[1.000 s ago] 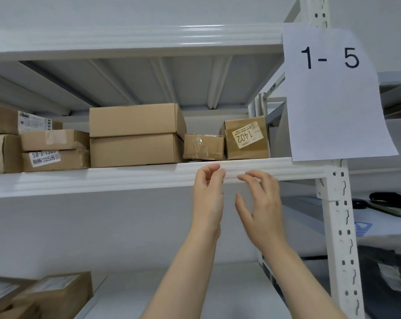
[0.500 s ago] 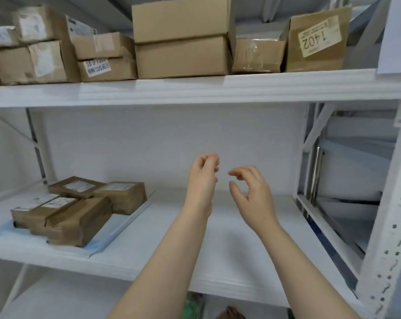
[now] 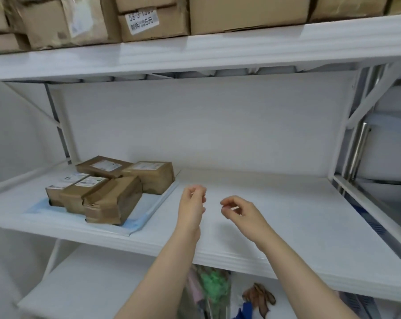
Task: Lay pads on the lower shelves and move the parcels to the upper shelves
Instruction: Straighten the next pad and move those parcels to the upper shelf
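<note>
Head view: both hands hover over the bare right half of the lower shelf (image 3: 298,210), close together but apart. The left hand (image 3: 192,203) is curled into a loose fist. The right hand (image 3: 238,211) has its fingertips drawn to the thumb. Neither grips anything I can see.

The parcels (image 3: 109,192), about five brown wrapped blocks, sit in a cluster on the left of that shelf, on a blue-edged pad (image 3: 148,210) and well left of the hands. The front three lie side by side with labels up. Their short ends face the person and their long axes run back toward the rear wall, skewed a little to the right. The two behind lie more crosswise.

The upper shelf (image 3: 241,49) already carries a row of cardboard boxes (image 3: 248,12).

The hands look to be between carries, with the parcels on the pad not yet lifted. The next move likely calls for a reach left, a grip across a front parcel's narrow sides, and a raise clear of the upper shelf's front lip into a gap between boxes. Whether the right half also has a pad is unclear.
</note>
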